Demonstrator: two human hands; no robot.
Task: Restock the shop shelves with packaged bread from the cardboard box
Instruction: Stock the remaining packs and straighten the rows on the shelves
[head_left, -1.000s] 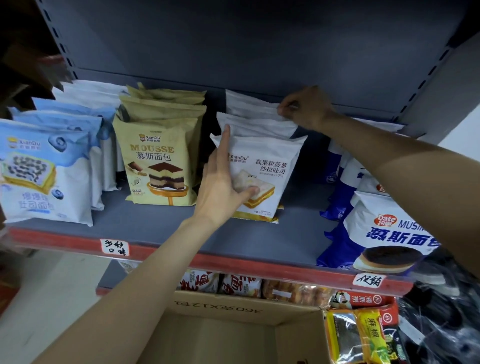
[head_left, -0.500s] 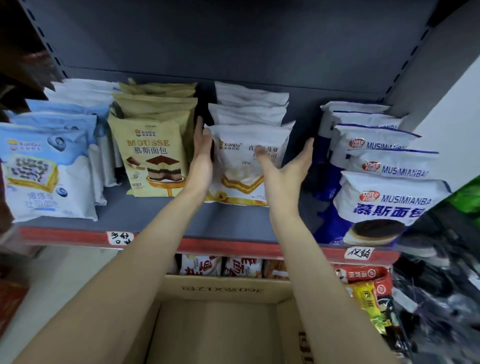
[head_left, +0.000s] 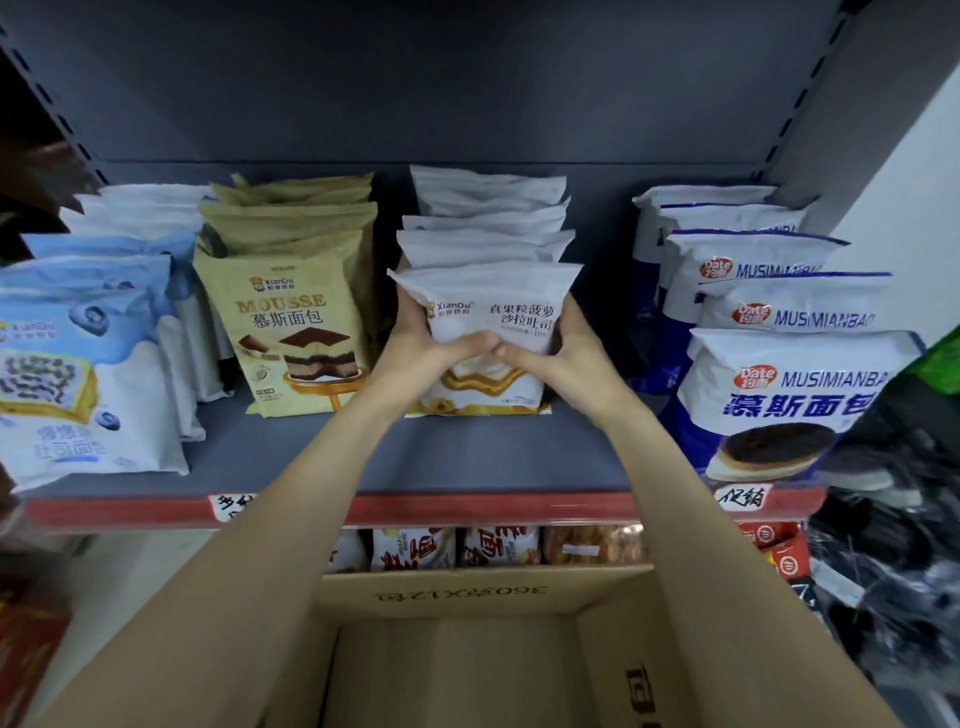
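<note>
Grey shelf (head_left: 322, 457) ahead holds rows of bread. My left hand (head_left: 415, 338) and right hand (head_left: 563, 348) both squeeze the front white bread pack (head_left: 488, 312). I should stand it straight and gently. Cardboard box (head_left: 467, 654) below looks empty, maybe.

Blurred dark clutter (head_left: 883, 561) at right

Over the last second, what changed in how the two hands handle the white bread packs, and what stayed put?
The right hand left the back of the row, came forward and took the front white pack by its right edge. The left hand, earlier flat against the pack's left side, now grips that edge, thumbs meeting across the front. The mousse packs, the blue-and-white packs and the cardboard box stayed as they were.
</note>
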